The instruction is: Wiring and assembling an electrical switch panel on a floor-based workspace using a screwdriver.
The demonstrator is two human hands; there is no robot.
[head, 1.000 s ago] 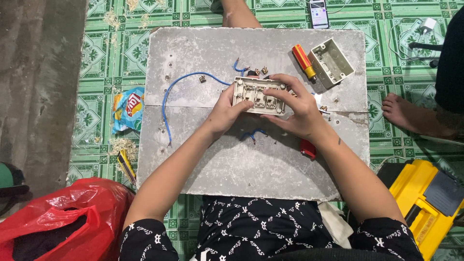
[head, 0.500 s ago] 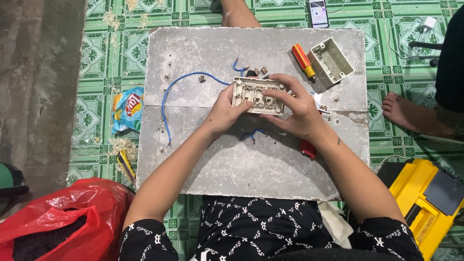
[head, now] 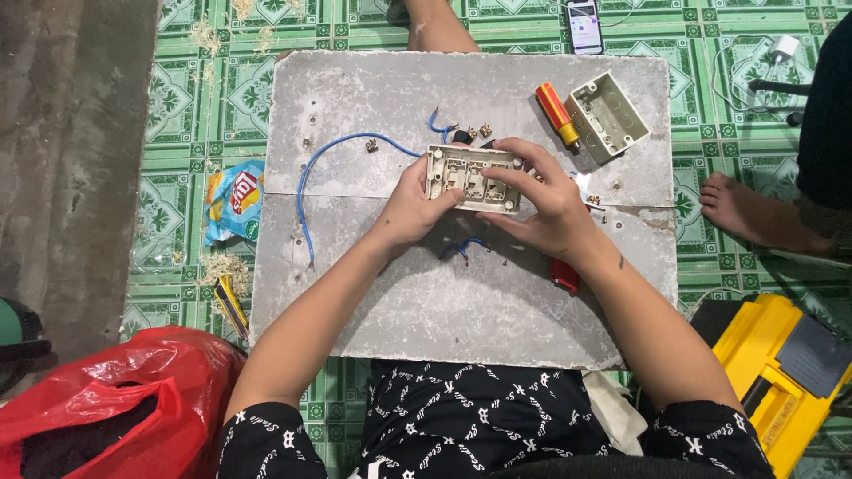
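Cream-coloured plastic showed between both hands: a switch plate [head: 473, 178] was held back-side up, just above a grey board [head: 373, 293] that lay across the person's lap as a work surface. It was probably turned that way so its rear slots faced the head camera. The left hand [head: 411, 208] gripped the plate's left end, thumb on the near edge and fingers curled round the far side. The right hand [head: 548, 200] clamped the right end, its fingers [head: 519, 153] curved over the top edge and thumb below (so the plate sat squarely between the two grips, touching both). A blue wire [head: 306, 191] trailed across the board to the left, and an orange-handled screwdriver [head: 556, 113] and a grey box [head: 607, 115] lay apart near the far right corner.
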